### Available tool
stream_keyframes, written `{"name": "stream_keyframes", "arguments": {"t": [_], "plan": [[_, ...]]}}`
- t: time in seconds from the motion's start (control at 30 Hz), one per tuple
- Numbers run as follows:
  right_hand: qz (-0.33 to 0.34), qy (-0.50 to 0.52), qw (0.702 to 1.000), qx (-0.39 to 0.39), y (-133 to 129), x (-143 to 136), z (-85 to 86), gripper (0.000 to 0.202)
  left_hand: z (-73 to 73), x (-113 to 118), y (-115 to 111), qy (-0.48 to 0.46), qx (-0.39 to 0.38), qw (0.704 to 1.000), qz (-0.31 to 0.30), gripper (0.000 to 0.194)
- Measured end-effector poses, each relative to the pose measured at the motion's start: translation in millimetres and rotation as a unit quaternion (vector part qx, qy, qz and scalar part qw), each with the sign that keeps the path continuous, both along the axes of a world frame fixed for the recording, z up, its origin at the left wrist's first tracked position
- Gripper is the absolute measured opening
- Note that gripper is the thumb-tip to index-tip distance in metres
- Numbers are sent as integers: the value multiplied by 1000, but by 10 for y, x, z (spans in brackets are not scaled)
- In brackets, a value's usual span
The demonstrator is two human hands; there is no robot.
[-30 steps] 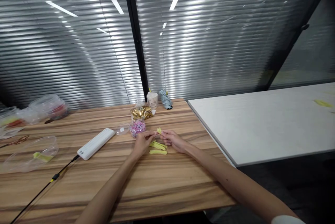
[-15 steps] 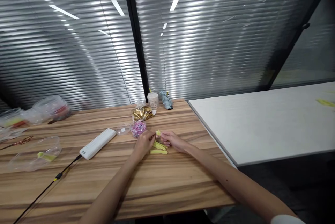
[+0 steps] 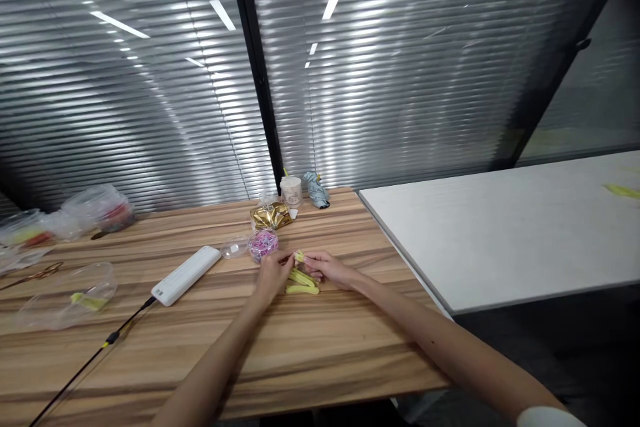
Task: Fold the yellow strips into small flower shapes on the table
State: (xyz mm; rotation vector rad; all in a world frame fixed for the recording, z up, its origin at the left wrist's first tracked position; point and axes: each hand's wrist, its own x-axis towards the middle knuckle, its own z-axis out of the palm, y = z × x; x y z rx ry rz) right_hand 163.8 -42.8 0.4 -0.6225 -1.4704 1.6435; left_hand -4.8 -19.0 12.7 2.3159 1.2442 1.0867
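My right hand [image 3: 330, 268] is closed in a pinch on a small bunched yellow strip [image 3: 299, 256], held just above the table. From the other side, my left hand [image 3: 273, 275] brings its pinched fingertips against that piece; whatever lies between them is too small to make out. Below both hands, several soft yellow strips [image 3: 303, 290] lie side by side on the wood, partly covered by the fingers. Just beyond my left hand is a round clear tub [image 3: 263, 245] of small pink and purple bands, with its clear lid [image 3: 234, 248] beside it.
A white power bank [image 3: 186, 275] with a black cable lies to the left. Further left are a clear plastic container [image 3: 65, 297], scissors [image 3: 47, 271] and plastic bags [image 3: 95, 206]. Gold packaging [image 3: 270, 215], a paper cup [image 3: 291, 191] and a blue-grey pouch [image 3: 317, 191] stand at the back. A white table [image 3: 490, 240] adjoins.
My left fingertips have come closer to the yellow piece and now meet it. The piece has shifted slightly left with my right hand.
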Motion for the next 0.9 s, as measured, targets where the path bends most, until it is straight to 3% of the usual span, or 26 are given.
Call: {"name": "stream_keyframes", "arguments": {"t": [0.2, 0.4, 0.5, 0.73, 0.9], "plan": [[1, -15, 1000, 13, -11, 2, 26, 35, -29, -53, 72, -61, 5, 998, 16, 23], [-16, 8, 1000, 4, -40, -17, 66, 32, 8, -52, 73, -21, 2, 998, -55, 28], [-42, 25, 999, -1, -54, -37, 72, 32, 6, -40, 81, -27, 1, 998, -62, 29], [-57, 52, 997, -24, -41, -23, 55, 35, 138, 7, -1, -114, -80, 986, -87, 32], [-63, 3, 997, 36, -36, 2, 45, 38, 251, 38, -99, -154, -138, 970, -130, 37]]}}
